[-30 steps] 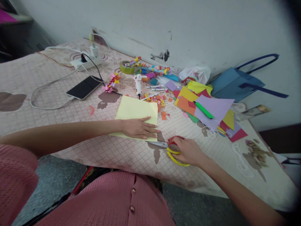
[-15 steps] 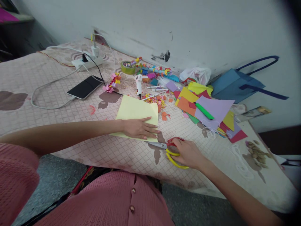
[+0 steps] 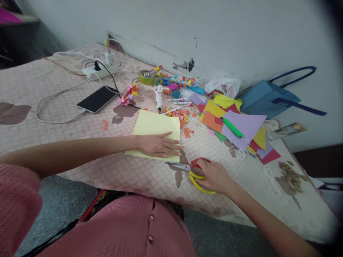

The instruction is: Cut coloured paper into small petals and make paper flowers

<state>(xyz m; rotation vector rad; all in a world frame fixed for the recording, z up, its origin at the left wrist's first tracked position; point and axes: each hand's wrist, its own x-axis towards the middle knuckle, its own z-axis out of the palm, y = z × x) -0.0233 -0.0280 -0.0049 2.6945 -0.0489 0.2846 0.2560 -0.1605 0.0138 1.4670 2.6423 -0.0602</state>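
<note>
A pale yellow sheet of paper [image 3: 158, 123] lies on the patterned tablecloth in front of me. My left hand [image 3: 158, 145] rests flat across its lower part, fingers stretched toward the right edge. Just right of the sheet, my right hand [image 3: 214, 175] is closed on the handles of a pair of scissors [image 3: 184, 166], one handle red and the other yellow. The metal blades point left, close to the lower right corner of the paper. Whether the tips touch the paper I cannot tell.
Behind the sheet lie a white glue gun [image 3: 159, 96], markers and paper scraps [image 3: 183, 116]. Coloured sheets [image 3: 243, 125] with a green marker [image 3: 232, 127] and a blue bag [image 3: 269, 98] are at the right. Left are a phone [image 3: 97, 99] and a power strip [image 3: 100, 72].
Almost nothing differs. Both hands, the paper and the scissors keep their places, apart from a very slight shift of the whole view.
</note>
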